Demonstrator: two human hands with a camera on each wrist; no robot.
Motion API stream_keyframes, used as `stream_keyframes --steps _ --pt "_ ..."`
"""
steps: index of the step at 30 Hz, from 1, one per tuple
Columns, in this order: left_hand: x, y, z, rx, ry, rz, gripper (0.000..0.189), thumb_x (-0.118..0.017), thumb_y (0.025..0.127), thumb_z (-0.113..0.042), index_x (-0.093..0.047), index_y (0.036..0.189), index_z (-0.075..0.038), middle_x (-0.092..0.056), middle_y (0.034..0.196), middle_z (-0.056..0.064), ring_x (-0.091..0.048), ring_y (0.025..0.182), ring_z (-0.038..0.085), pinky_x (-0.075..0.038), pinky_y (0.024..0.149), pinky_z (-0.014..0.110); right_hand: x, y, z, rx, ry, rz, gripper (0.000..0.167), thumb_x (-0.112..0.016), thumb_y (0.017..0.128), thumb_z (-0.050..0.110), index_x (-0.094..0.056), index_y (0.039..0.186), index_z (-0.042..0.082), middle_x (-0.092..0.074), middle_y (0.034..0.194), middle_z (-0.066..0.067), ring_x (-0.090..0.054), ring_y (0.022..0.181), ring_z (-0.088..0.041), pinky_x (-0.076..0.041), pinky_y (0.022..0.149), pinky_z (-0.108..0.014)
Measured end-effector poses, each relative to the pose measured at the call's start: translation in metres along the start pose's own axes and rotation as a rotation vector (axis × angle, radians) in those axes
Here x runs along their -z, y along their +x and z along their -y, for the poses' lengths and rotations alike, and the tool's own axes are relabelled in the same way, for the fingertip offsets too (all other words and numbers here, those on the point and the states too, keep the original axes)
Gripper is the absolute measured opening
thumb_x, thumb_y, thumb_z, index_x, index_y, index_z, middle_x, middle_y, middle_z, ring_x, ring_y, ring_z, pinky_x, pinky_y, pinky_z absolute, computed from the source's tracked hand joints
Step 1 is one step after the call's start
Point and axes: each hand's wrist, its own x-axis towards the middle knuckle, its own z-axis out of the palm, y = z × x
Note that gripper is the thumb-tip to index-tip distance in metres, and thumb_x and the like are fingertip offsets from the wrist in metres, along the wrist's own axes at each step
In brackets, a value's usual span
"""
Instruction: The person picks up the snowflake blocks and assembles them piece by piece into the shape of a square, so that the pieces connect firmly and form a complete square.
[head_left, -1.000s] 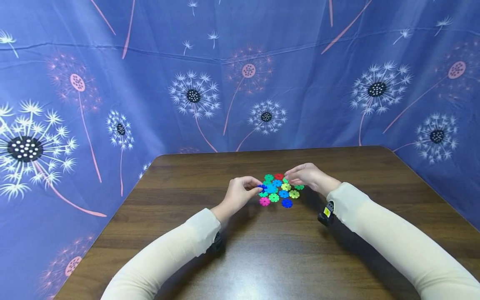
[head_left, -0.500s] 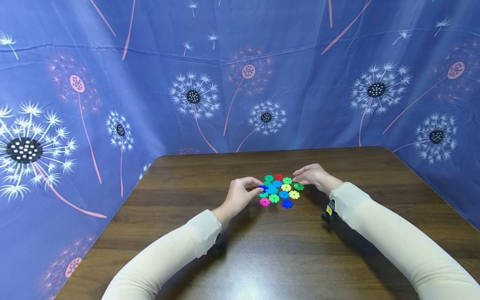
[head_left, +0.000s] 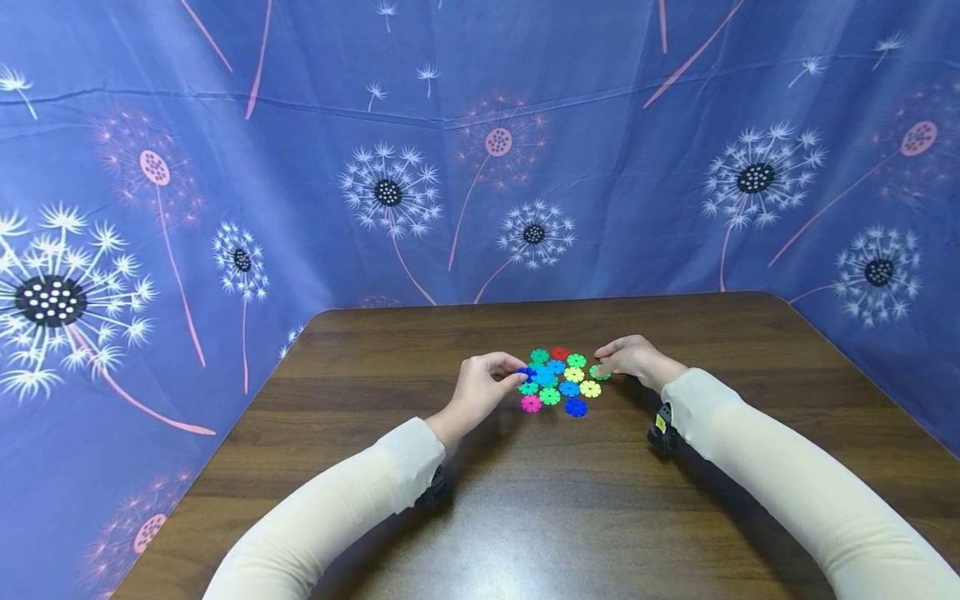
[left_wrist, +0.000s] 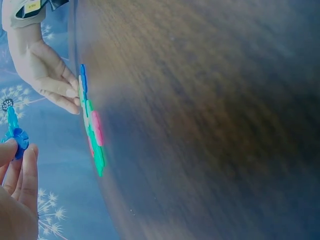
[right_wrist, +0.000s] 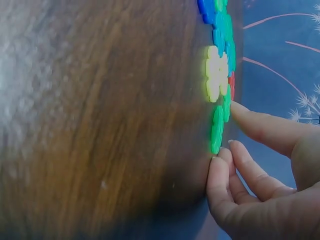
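My left hand [head_left: 478,390] holds a dark blue notched snowflake disc [left_wrist: 19,141] between thumb and fingers. A light blue disc [left_wrist: 12,119] is joined to it at an angle, and the pair is above the table in the left wrist view. My right hand [head_left: 637,360] is at the right end of the loose discs, low over the table. Its fingertips are right at the edge of a green disc [right_wrist: 217,131], with the thumb spread apart from them on the far side. Nearby lie two yellow discs [right_wrist: 212,75] and a brighter green disc [head_left: 576,360].
More discs lie flat in a loose cluster, among them a red one [head_left: 558,353], a pink one [head_left: 531,404] and a dark blue one [head_left: 576,407]. The brown wooden table [head_left: 480,500] ends at a blue dandelion-print cloth [head_left: 615,208] behind.
My right hand has moved right, from over the bright green disc near the red one to the green disc at the far right. My left hand stays in place with its blue discs.
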Motion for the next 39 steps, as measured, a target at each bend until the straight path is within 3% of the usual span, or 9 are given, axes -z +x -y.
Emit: stream_keyframes --steps 6,18,22,30,34,39 --pt "0.002 0.001 -0.001 -0.006 0.005 -0.012 0.012 -0.076 0.083 -0.012 -0.075 0.094 -0.007 -0.075 0.087 0.005 -0.067 0.071 0.008 -0.054 0.067 0.019 0.000 0.002 0.000 0.022 -0.038 -0.017 0.048 -0.075 0.080 0.001 -0.057 0.123 -0.011 -0.060 0.126 -0.026 -0.057 0.106 -0.024 -0.047 0.091 -0.036" --pt "0.003 -0.005 0.003 0.008 -0.006 0.007 0.011 -0.075 0.084 -0.012 -0.075 0.095 -0.008 -0.075 0.088 0.005 -0.067 0.073 0.010 -0.053 0.068 0.019 -0.005 -0.001 -0.003 -0.015 -0.064 -0.051 0.036 -0.074 0.083 0.004 -0.063 0.115 -0.006 -0.057 0.122 -0.022 -0.053 0.103 -0.028 -0.047 0.091 -0.040" --pt "0.002 -0.006 0.005 0.005 -0.016 0.007 0.011 -0.075 0.084 -0.011 -0.075 0.095 -0.007 -0.075 0.088 0.005 -0.067 0.073 0.010 -0.053 0.068 0.020 -0.004 -0.001 -0.008 -0.012 -0.068 -0.054 0.034 -0.073 0.084 0.009 -0.065 0.114 -0.005 -0.060 0.119 -0.021 -0.059 0.103 -0.030 -0.048 0.091 -0.043" --pt "0.001 -0.004 0.004 -0.008 -0.005 -0.007 0.011 -0.075 0.084 -0.010 -0.075 0.094 -0.006 -0.075 0.087 0.006 -0.068 0.074 0.014 -0.053 0.067 0.019 0.000 -0.005 -0.008 -0.007 0.104 -0.051 0.033 -0.069 0.087 0.003 -0.061 0.115 -0.013 -0.065 0.113 -0.019 -0.069 0.080 -0.012 -0.056 0.085 -0.035" --pt "0.001 -0.003 0.003 -0.004 -0.017 -0.014 0.011 -0.075 0.084 -0.010 -0.075 0.094 -0.006 -0.075 0.087 0.006 -0.069 0.075 0.014 -0.053 0.067 0.019 -0.002 -0.013 -0.006 0.002 0.185 -0.065 0.036 -0.067 0.089 0.002 -0.057 0.120 -0.015 -0.066 0.110 -0.017 -0.071 0.078 -0.013 -0.057 0.084 -0.034" --pt "-0.001 -0.003 0.001 -0.026 -0.017 -0.011 0.011 -0.074 0.085 -0.010 -0.074 0.094 -0.005 -0.075 0.088 0.007 -0.069 0.074 0.012 -0.054 0.068 0.020 -0.009 -0.031 -0.001 0.098 0.193 -0.087 0.037 -0.066 0.090 0.004 -0.058 0.119 -0.017 -0.071 0.102 -0.013 -0.072 0.081 -0.017 -0.055 0.087 -0.039"
